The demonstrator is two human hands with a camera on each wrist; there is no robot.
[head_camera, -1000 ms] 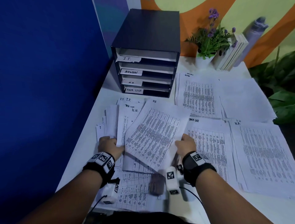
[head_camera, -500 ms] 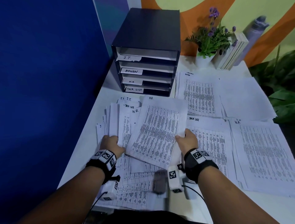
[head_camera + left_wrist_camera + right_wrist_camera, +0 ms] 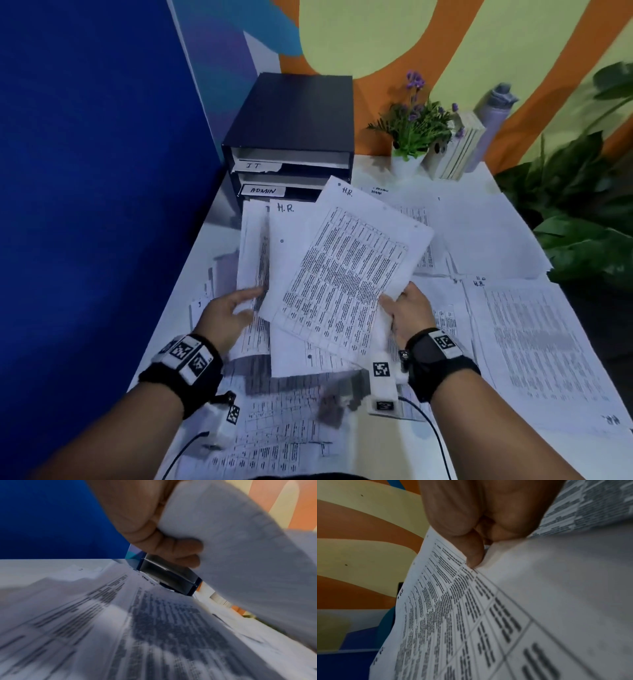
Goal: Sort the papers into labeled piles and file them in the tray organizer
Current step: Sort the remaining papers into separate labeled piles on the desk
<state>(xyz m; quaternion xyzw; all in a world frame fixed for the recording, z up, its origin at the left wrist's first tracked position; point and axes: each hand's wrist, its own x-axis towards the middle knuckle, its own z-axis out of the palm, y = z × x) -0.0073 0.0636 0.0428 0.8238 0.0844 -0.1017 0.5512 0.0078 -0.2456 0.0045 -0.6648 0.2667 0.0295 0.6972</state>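
Observation:
The dark tray organizer [image 3: 291,137] stands at the back of the white table [image 3: 212,246], with trays labelled IT [image 3: 255,166] and ADMIN [image 3: 263,190]; raised papers hide its lower trays. My left hand [image 3: 246,301] grips the lower edge of a bundle of sheets [image 3: 251,260], held up off the table; its fingers [image 3: 180,547] curl round the paper [image 3: 240,547]. My right hand [image 3: 394,303] pinches the lower right corner of a printed sheet marked H.R. [image 3: 349,267], tilted to the right. A fingertip [image 3: 471,553] presses on that sheet [image 3: 453,601]. Another sheet marked H.R. [image 3: 287,246] shows behind it.
Sorted piles lie on the right: an ADMIN pile [image 3: 479,233] at the back and an H.R. pile [image 3: 534,342] nearer. Loose sheets [image 3: 274,442] lie at the front edge. A potted plant [image 3: 414,137], books [image 3: 459,150] and a bottle [image 3: 493,116] stand at the back; a blue wall [image 3: 102,205] stands at the left.
Both hands have lifted their papers off the table and up toward the organizer. The H.R. sheet in my right hand now tilts to the right, apart from the left bundle.

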